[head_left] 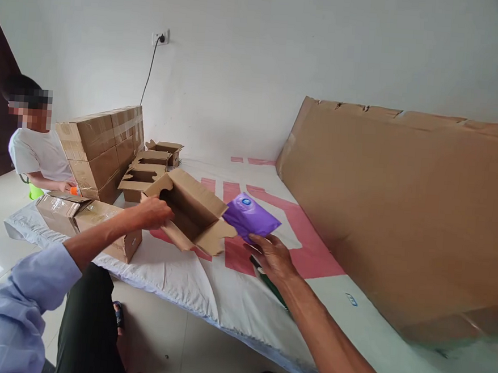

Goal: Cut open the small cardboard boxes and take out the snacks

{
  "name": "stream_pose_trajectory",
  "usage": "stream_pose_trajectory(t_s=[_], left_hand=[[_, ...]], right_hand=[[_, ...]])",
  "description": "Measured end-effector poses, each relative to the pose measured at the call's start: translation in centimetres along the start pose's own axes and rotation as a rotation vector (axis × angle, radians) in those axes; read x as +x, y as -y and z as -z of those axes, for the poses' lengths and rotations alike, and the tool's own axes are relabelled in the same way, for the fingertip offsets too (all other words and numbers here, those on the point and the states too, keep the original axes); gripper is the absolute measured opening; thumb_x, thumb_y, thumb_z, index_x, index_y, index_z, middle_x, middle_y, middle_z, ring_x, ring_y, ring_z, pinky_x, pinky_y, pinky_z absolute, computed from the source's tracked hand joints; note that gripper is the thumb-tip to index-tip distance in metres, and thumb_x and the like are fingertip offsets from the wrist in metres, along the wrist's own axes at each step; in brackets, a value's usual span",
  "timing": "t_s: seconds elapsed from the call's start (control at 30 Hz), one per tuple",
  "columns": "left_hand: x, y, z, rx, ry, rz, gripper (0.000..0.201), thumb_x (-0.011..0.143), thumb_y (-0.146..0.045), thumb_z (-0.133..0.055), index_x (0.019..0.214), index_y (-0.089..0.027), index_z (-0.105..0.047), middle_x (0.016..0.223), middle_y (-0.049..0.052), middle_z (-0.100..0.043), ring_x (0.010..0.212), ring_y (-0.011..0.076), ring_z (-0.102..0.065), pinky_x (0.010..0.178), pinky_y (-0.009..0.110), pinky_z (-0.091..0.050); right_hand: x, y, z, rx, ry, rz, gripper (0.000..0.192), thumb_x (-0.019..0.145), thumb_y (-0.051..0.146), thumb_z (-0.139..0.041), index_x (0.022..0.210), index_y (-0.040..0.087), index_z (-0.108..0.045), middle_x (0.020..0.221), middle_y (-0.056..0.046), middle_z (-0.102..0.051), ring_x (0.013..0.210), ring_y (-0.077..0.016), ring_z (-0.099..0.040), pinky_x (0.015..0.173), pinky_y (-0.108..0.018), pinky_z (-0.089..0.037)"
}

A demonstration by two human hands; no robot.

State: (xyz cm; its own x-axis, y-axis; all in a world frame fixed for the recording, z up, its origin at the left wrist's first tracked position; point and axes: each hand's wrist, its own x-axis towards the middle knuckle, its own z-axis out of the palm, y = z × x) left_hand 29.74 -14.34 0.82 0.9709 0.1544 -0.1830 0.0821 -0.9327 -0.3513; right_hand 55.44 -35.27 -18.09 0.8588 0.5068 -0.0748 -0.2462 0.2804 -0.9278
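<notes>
Co-worker point(42, 152) in a white top is at nine o'clock in the view, beside a stack of taped cartons point(101, 142); a closed carton point(96, 212) lies at six o'clock of that stack, and smaller open boxes point(136, 187) stand at ten o'clock from the box in use. The left hand point(155, 211) is curled tight on the nine o'clock edge of this open box point(200, 199), which is tilted with its flaps spread; what can be seen of its inside looks bare. The step in hand seems to be bringing box and packet together, and I judge that the next move calls for a steady grip on the carton and a clear way past the flap at four o'clock. The purple packet point(253, 218) is at three o'clock from the open box, close by its flap; whether they touch, I cannot tell. It looks flat, glossy and soft, with a pale round logo near its top. The right hand point(274, 260) pinches its lower edge, thumb on top. A dark green item point(275, 289) shows below that hand, at six o'clock, and a large cardboard panel point(395, 219) leans at three o'clock.
</notes>
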Motion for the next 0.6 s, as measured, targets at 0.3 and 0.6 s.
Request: stream_pose_trajectory(t_s=[0.3, 0.6], left_hand=[[-3.7, 8.2, -2.0, -0.050, 0.104, 0.196, 0.015, 0.091, -0.017, -0.068, 0.095, -0.025, -0.081, 0.103, 0.007, -0.083, 0.107, 0.0271, -0.075, 0.096, 0.037, -0.051], [-4.1, 10.5, -4.3, -0.274, 0.165, 0.218, 0.008, 0.088, -0.018, -0.072, 0.092, -0.024, -0.077, 0.101, 0.002, -0.080, 0.102, 0.0235, -0.073, 0.086, 0.029, -0.052]], right_hand=[[3.6, -5.4, -11.4, -0.176, 0.312, -0.003, 0.055, 0.056, 0.029, -0.092, 0.101, 0.024, -0.062, 0.096, -0.005, -0.079, 0.088, -0.0250, -0.075, 0.076, -0.037, -0.063], [6.9, -10.0, -22.1, -0.398, 0.563, 0.103, 0.035, 0.095, 0.037, -0.078, 0.121, 0.017, -0.068, 0.114, -0.007, -0.075, 0.097, -0.0216, -0.072, 0.084, -0.040, -0.064]])
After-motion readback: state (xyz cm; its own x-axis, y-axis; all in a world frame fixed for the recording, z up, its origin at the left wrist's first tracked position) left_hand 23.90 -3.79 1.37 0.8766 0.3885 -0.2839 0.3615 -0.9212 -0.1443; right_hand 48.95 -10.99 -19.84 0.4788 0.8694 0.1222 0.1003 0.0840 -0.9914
